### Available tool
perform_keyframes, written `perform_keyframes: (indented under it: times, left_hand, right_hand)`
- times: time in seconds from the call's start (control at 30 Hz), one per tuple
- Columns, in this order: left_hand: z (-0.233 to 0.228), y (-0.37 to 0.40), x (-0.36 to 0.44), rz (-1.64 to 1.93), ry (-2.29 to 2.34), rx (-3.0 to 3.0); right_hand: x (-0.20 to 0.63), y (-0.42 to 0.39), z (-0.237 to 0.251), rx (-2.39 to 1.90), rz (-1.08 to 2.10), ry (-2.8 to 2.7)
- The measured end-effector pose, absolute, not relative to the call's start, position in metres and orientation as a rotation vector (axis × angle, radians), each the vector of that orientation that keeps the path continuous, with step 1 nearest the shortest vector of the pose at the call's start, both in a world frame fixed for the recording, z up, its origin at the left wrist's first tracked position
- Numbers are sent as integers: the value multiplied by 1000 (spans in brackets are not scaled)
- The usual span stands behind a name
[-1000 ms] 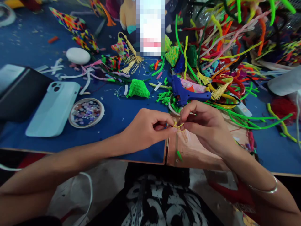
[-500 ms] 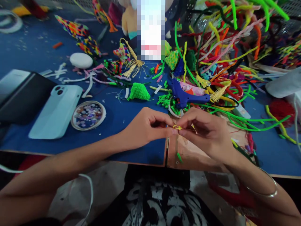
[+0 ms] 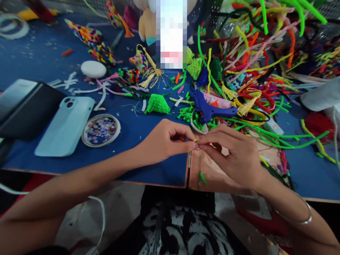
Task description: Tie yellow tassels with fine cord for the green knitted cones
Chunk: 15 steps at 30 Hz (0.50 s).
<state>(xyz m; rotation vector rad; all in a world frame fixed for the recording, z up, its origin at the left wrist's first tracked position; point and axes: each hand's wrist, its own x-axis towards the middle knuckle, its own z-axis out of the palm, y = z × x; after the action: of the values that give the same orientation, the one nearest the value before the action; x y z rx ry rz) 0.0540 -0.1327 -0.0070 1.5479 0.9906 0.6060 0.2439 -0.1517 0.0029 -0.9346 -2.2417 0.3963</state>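
My left hand (image 3: 170, 143) and my right hand (image 3: 235, 152) meet above the front of the table, each closed in a pinch at the fingertips. Between them shows a tiny loop of yellow thread (image 3: 196, 141), mostly covered by the fingers. Just beyond my hands lies a blue glue gun (image 3: 212, 111), its nozzle over a pale ring. A bright green fuzzy cone-like piece (image 3: 158, 103) rests to the left of the gun. Under my right hand is a brown board (image 3: 215, 175) bearing a short green snippet.
On the left are a light blue phone (image 3: 63, 129), a black stand-like object (image 3: 29, 109), a round dish of beads (image 3: 117, 129) and a white oval (image 3: 93, 69). Many coloured pipe cleaners (image 3: 265, 53) heap at the right back. Pale yellow tassels (image 3: 249, 102) lie near the glue gun.
The yellow thread, which showed as several loops between my fingertips, is now mostly hidden. My right fingers have shifted slightly left and straightened a little against the left fingertips.
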Motion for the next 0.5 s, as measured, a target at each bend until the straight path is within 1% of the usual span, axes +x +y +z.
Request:
perform_keyframes:
  times: [0.3, 0.37, 0.5]
  left_hand:
    - [-10, -135, 58, 639, 968, 1710]
    - [-11, -136, 59, 618, 933, 1694]
    - [-11, -135, 60, 544, 858, 1519]
  right_hand:
    - [241, -150, -5, -898, 230, -2401]
    - [241, -152, -8, -899, 292, -2413]
    - [242, -154, -8, -902, 535, -2387]
